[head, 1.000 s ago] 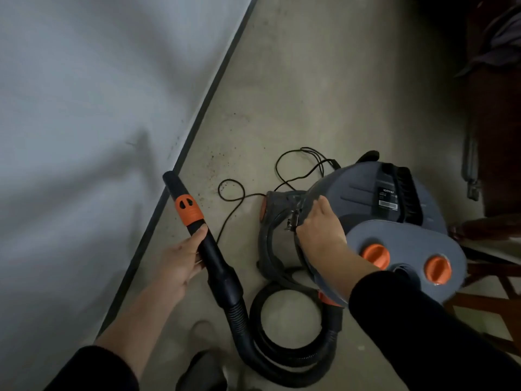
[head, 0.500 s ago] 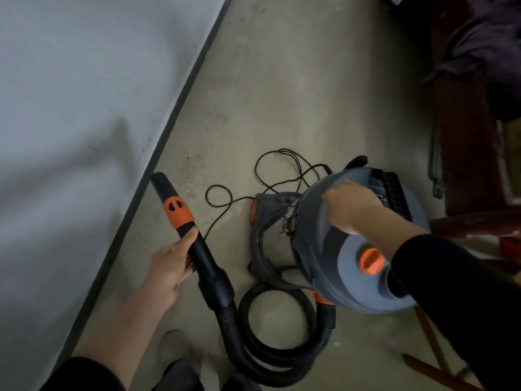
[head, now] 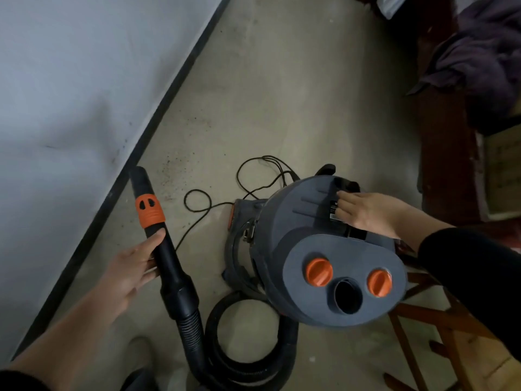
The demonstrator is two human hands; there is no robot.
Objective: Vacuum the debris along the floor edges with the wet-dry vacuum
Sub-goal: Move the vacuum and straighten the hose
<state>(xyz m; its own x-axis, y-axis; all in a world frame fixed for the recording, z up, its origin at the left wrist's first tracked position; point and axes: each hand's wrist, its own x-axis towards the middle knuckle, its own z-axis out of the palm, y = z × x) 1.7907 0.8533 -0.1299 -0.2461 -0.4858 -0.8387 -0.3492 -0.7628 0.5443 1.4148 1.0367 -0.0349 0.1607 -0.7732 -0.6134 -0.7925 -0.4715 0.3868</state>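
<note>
Left hand (head: 132, 266) grips wand (head: 166, 249), tip pointing to debris (head: 173, 176) beside the wall (head: 70, 80) (this hand is nearer); right hand (head: 366, 210) flat on vacuum (head: 296, 215).

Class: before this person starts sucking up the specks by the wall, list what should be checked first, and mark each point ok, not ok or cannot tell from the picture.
1. Left hand grips the hose nozzle: ok.
2. Nozzle tip close to the debris by the baseboard: ok.
3. Hose free to stretch: it lies coiled in a loop, not ok.
4. Power cord plugged in: plug out of view, cannot tell.
5. Motor running: right hand rests flat on top of the wet-dry vacuum, cannot tell.
</note>
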